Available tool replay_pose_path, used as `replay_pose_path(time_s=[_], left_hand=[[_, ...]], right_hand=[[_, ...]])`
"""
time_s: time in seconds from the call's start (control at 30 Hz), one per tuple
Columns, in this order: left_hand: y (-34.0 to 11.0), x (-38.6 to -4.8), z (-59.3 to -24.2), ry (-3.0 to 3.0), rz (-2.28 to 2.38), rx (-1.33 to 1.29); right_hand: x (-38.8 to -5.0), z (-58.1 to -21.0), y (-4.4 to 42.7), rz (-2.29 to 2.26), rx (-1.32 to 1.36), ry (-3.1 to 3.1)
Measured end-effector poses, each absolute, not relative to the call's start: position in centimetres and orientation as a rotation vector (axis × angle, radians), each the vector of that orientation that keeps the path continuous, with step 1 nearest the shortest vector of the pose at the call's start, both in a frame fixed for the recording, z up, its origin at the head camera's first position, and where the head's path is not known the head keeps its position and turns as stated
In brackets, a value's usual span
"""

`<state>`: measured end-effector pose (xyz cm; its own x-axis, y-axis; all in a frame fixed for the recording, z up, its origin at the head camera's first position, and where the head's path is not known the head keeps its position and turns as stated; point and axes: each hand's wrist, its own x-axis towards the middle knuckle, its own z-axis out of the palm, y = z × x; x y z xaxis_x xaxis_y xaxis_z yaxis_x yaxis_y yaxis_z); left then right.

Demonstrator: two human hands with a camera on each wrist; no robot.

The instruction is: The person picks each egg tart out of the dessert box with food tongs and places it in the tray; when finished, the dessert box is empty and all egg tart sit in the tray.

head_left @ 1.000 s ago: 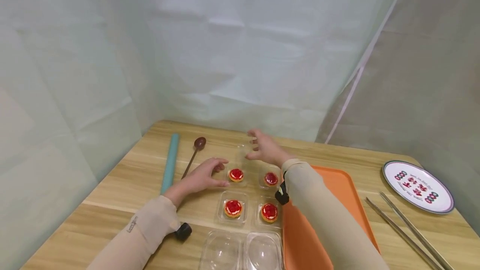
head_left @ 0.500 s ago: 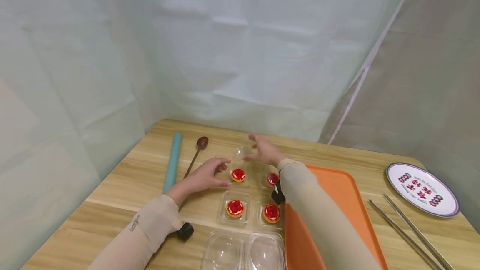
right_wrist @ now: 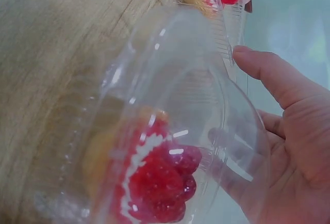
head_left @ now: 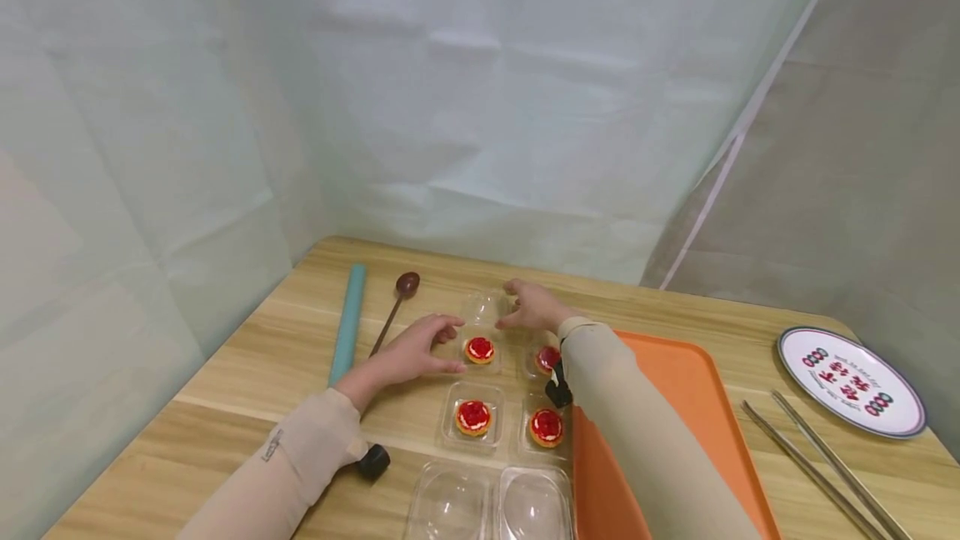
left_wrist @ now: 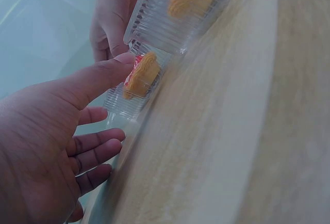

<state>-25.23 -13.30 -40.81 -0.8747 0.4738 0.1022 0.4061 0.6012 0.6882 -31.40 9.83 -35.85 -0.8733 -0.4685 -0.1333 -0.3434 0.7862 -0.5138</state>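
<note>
Toward the far edge of the worktop point(head_left: 217, 390), between my hands: clear plastic clamshell point(head_left: 482, 332), dome lid point(head_left: 486, 307) flipped back away from me, berry-topped tart point(head_left: 480, 350) sitting in the base point(head_left: 487, 368). Shell looks thin and ribbed, so I'd expect next to no weight, flexy walls, slick surface, springy hinge. Tart is probably the fragile part: crust could crumble, red topping could smear. Can't tell if it's real food. Best hold, I think: left fingers bracing the base's side wall, right thumb and fingers on the lid's outer rim, no pressing on the dome.

Left hand point(head_left: 418, 348): relaxed, thumb well apart from fingers, just beside the base; can't tell if touching. Right hand point(head_left: 534, 307): wide C at the lid's right side; contact unclear.

Just right: second clamshell point(head_left: 534, 348), looks lidded. Nearer me: front-left tart point(head_left: 473, 417) and front-right tart point(head_left: 546, 427), their lids point(head_left: 450, 507) laid open toward me. Further right: orange tray point(head_left: 686, 361), metal tongs point(head_left: 842, 467), patterned plate point(head_left: 892, 377). Left: teal rod point(head_left: 347, 327), brown spoon point(head_left: 407, 284).
</note>
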Motion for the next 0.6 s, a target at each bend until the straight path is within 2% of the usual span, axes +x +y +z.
replay_pose_path(time_s=[0.6], left_hand=[[-13.13, -25.21, -41.06, 2.698, 1.143, 0.749]], right_hand=[[-30.78, -35.59, 10.02, -0.676, -0.577, 2.691]])
